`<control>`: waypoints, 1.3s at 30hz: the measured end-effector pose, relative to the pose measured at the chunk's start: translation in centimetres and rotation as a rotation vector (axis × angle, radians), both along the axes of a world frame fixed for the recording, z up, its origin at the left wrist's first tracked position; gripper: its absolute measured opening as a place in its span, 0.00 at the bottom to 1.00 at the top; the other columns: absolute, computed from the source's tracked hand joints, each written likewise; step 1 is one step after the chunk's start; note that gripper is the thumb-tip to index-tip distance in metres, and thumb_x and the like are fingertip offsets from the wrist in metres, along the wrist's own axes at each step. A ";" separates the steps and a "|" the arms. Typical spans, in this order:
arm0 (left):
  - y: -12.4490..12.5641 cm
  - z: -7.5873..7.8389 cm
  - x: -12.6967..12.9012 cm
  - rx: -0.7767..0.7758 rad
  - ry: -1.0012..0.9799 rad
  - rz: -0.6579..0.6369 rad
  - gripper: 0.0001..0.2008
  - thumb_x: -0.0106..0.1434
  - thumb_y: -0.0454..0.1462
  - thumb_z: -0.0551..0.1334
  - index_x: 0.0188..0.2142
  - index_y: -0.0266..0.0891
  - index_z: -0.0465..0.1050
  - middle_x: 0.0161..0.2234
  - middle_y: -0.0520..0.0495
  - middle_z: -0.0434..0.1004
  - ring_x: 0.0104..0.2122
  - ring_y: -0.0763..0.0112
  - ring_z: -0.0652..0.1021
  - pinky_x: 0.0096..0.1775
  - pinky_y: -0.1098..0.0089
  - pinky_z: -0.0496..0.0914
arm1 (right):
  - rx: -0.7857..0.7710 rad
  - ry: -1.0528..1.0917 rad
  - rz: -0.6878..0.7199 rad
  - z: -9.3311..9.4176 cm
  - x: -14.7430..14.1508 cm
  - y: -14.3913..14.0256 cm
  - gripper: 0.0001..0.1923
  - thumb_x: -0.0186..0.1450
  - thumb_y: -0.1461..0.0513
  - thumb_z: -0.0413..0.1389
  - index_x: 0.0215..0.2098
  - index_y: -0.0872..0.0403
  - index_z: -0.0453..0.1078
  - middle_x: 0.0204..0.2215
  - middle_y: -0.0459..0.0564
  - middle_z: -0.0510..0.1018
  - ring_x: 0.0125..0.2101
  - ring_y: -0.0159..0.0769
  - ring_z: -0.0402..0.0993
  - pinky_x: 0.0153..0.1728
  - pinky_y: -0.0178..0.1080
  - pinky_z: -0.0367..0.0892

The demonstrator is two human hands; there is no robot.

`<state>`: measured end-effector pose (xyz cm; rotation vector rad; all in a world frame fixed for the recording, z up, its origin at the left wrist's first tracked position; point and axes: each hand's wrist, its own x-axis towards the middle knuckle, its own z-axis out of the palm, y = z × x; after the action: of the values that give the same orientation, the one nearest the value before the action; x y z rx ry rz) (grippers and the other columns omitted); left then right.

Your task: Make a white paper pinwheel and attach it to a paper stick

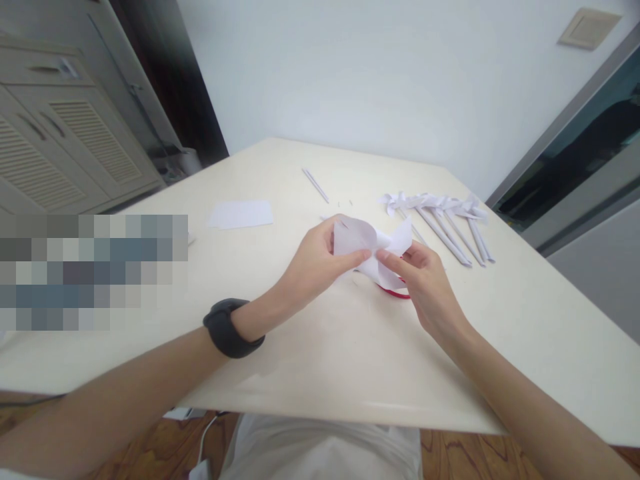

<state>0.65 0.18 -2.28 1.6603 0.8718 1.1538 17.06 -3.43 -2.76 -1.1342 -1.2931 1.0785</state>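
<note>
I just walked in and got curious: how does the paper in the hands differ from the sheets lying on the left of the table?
The held paper is curled into curved flaps, while the sheets lie flat. The left hand and right hand grip the held paper; neither touches the sheets. Both are white.

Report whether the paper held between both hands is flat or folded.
Folded: the white paper pinwheel shows curved flaps bent toward its middle, between left hand and right hand.

Louvred cabinet (67, 133) left; 1 wall switch (590, 29) right.
</note>
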 end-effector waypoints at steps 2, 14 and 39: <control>0.0 0.1 0.0 -0.010 -0.015 -0.012 0.12 0.55 0.38 0.64 0.39 0.38 0.69 0.36 0.46 0.75 0.36 0.64 0.76 0.35 0.68 0.70 | -0.005 0.000 0.000 0.0 0.0 0.0 0.11 0.58 0.54 0.59 0.36 0.51 0.70 0.32 0.46 0.73 0.29 0.33 0.68 0.32 0.37 0.64; 0.0 0.2 0.0 0.017 0.013 0.004 0.12 0.55 0.37 0.64 0.39 0.38 0.68 0.36 0.47 0.75 0.36 0.65 0.76 0.35 0.68 0.70 | -0.013 0.009 -0.021 0.0 0.1 0.1 0.12 0.57 0.54 0.60 0.35 0.52 0.72 0.30 0.47 0.73 0.31 0.35 0.69 0.32 0.37 0.64; -0.3 0.3 -0.1 0.057 0.059 0.052 0.12 0.55 0.37 0.64 0.39 0.39 0.69 0.36 0.48 0.76 0.37 0.65 0.76 0.36 0.67 0.69 | 0.011 0.014 -0.040 0.1 -0.2 0.1 0.10 0.58 0.55 0.60 0.32 0.52 0.71 0.27 0.45 0.71 0.32 0.35 0.70 0.34 0.38 0.64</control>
<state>0.53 -0.09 -1.95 1.7347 0.9318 1.1794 16.90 -3.37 -2.71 -1.1375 -1.2592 1.0469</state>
